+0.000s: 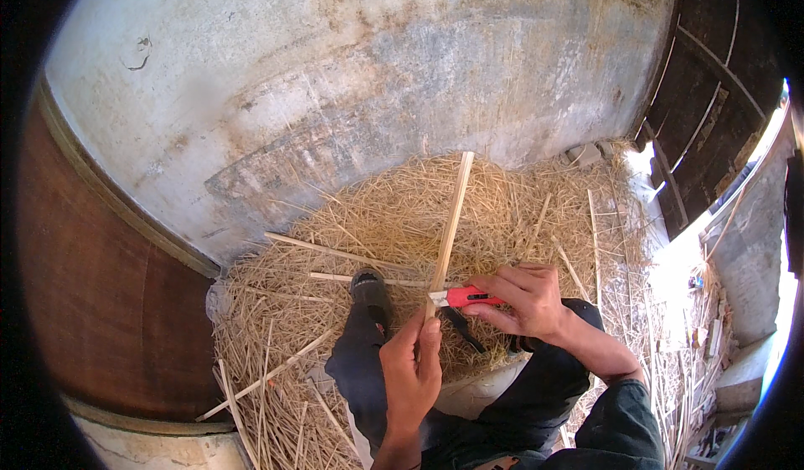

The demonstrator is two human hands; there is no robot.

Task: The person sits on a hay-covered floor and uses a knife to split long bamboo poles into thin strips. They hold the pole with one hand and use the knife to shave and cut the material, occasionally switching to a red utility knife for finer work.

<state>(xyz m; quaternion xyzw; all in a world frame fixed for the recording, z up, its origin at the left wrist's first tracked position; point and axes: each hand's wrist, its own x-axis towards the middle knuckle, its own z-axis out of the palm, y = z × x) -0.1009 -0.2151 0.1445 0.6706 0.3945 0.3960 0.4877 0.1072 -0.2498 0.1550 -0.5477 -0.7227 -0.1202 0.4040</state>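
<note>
The bamboo strip (450, 227) is running from just below the middle of the frame up toward the upper centre, long, flat and pale, tilted slightly to the right. The left hand (412, 368) is gripping its lower end, fingers and thumb closed around it. The right hand (526, 298), a little right of centre, is closed around a red utility knife (466, 296), and the knife's tip is meeting the strip just above the left hand's grip, so the strip is lying between the two hands and touching both the fingers and the blade end. A dark cord or strap (462, 329) is hanging just below the knife.

Both forearms are coming in from the lower edge, above dark trousers (536, 407), and one foot in a dark shoe (368, 286) is resting left of the strip's lower part. No packages, labels or signs are showing here.

Around the hands a heap of dry straw-coloured shavings (368, 219) is covering the ground, with several more cut strips (335, 252) lying loose on it at the middle left and lower left. Behind the heap a stained, whitewashed wall (352, 68) is filling the upper part of the frame. A brown curved surface (100, 302) is standing at the left edge, and a dark wooden door (712, 101) is showing at the upper right.
</note>
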